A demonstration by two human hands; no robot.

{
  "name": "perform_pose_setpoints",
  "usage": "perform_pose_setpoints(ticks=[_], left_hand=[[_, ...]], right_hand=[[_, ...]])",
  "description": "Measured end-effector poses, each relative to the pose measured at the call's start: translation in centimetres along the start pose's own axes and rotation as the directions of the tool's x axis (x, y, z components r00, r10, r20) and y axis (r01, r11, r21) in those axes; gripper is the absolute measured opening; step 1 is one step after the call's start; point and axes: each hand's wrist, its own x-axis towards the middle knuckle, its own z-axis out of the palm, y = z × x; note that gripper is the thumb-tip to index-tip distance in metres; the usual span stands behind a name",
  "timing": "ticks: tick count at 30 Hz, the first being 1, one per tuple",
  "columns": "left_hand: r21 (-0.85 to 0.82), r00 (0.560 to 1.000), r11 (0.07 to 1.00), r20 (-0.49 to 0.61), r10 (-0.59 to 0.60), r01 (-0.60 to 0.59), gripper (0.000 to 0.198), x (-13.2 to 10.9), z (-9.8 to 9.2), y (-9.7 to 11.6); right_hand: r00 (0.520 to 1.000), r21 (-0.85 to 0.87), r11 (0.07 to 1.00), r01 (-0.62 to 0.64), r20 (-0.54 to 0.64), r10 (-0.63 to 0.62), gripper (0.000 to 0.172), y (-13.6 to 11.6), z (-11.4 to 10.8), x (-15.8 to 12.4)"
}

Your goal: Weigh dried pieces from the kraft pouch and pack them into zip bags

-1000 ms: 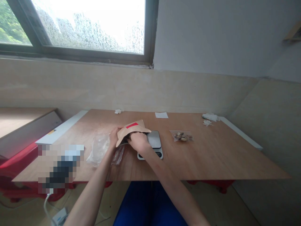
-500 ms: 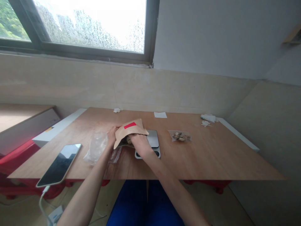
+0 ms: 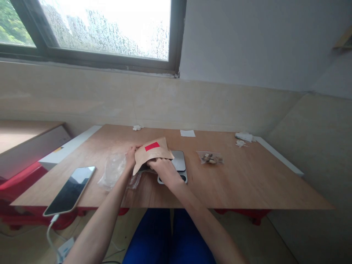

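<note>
over the middle of the wooden tabletop (image 3: 247, 183), just left of a digital kitchen scale (image 3: 178, 161), both hands work at a kraft paper envelope (image 3: 152, 153) with a red label (image 3: 152, 146) on its face. the envelope is held up at an angle, its right corner reaching over the scale's steel platform, though this view cannot show whether the two touch. the left hand (image 3: 131, 156) is closed on the envelope's left edge, pinching it with the thumb on top, while the right hand (image 3: 165, 170) is pushed in under the paper with its fingers hidden, so whether it grips anything in there cannot be told. a dark strip shows beneath the envelope between the hands, too shadowed to name. the step in hand looks like working at the envelope's open side, and the moment seems to call for a steady left-hand hold while the right hand comes clear of the paper. to the left lies a crumpled clear plastic bag (image 3: 112, 170), near the left forearm; to the right sits a small clear bag of brown pieces (image 3: 210, 157). a smartphone (image 3: 70, 190) on a white charging cable (image 3: 51, 234) lies at the near left corner, and a paper slip (image 3: 187, 133) and white tissue scraps (image 3: 244, 137) lie along the far edge.
</note>
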Motion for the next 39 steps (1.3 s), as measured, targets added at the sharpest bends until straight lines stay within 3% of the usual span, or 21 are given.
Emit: perform_pose_setpoints(ticks=[5,8,10,12,14,16,18,20,22,25,27,31,34,37,38,39], left_hand=[[-0.003,1.000,1.000,0.004,0.006,-0.006,0.036,0.1,0.0,-0.1],[-0.003,1.000,1.000,0.012,0.012,-0.012,0.036,0.1,-0.1,-0.1],[-0.005,1.000,1.000,0.017,0.017,-0.017,0.036,0.0,-0.1,-0.1],[-0.009,1.000,1.000,0.021,0.019,-0.019,0.037,0.0,-0.1,-0.1],[-0.011,1.000,1.000,0.025,0.017,-0.017,0.038,0.0,-0.2,-0.1],[-0.013,0.999,1.000,0.030,0.013,-0.012,0.038,0.0,-0.2,-0.2],[-0.015,0.999,1.000,0.034,0.011,-0.010,0.038,-0.1,-0.2,-0.2],[-0.016,0.999,1.000,0.036,0.009,-0.008,0.037,-0.1,-0.2,-0.2],[-0.015,0.999,1.000,0.036,0.005,-0.004,0.037,-0.1,-0.1,-0.2],[-0.012,1.000,1.000,0.030,0.000,0.000,0.036,-0.1,-0.1,-0.2],[-0.009,1.000,1.000,0.024,-0.002,0.002,0.035,-0.1,0.0,-0.2],[-0.005,1.000,1.000,0.011,0.001,-0.001,0.035,0.0,0.1,-0.2],[-0.009,1.000,1.000,0.008,0.013,-0.013,0.035,-0.1,0.1,-0.3],[-0.013,1.000,1.000,0.011,0.021,-0.021,0.035,-0.1,0.1,-0.4],[-0.013,1.000,1.000,0.012,0.023,-0.022,0.035,-0.2,0.0,-0.4],[-0.013,1.000,1.000,0.013,0.024,-0.024,0.036,-0.2,0.0,-0.3]], right_hand=[[0.990,0.050,0.994,0.093,-0.114,-0.086,0.020,0.5,-1.1,-1.4],[0.966,0.242,0.954,0.176,-0.230,-0.120,0.015,0.7,-1.5,-2.2],[0.926,0.377,0.899,0.222,-0.370,-0.073,0.014,1.0,-1.7,-2.9],[0.849,0.465,0.861,0.209,-0.524,0.077,0.020,1.4,-1.4,-3.7],[0.715,0.544,0.831,0.114,-0.626,0.311,0.023,2.3,-0.5,-4.3],[0.567,0.657,0.753,-0.016,-0.615,0.549,0.025,3.5,0.9,-4.6],[0.484,0.776,0.617,-0.130,-0.493,0.723,0.029,4.9,2.6,-4.5],[0.472,0.847,0.486,-0.216,-0.345,0.811,0.032,6.1,4.2,-4.4],[0.509,0.844,0.468,-0.260,-0.292,0.810,0.033,6.8,5.3,-4.1],[0.636,0.728,0.583,-0.359,-0.266,0.724,0.032,7.1,6.1,-3.5],[0.709,0.557,0.689,-0.463,-0.234,0.665,0.028,7.2,6.2,-3.0],[0.789,0.207,0.831,-0.517,-0.262,0.556,0.027,7.8,6.1,-2.5],[0.746,0.248,0.847,-0.471,-0.401,0.532,0.030,7.4,5.3,-2.9],[0.618,0.457,0.819,-0.347,-0.546,0.566,0.034,5.3,3.4,-3.6],[0.598,0.514,0.812,-0.278,-0.569,0.565,0.035,4.3,2.7,-3.8],[0.626,0.541,0.817,-0.200,-0.570,0.532,0.035,3.3,1.9,-3.9]])
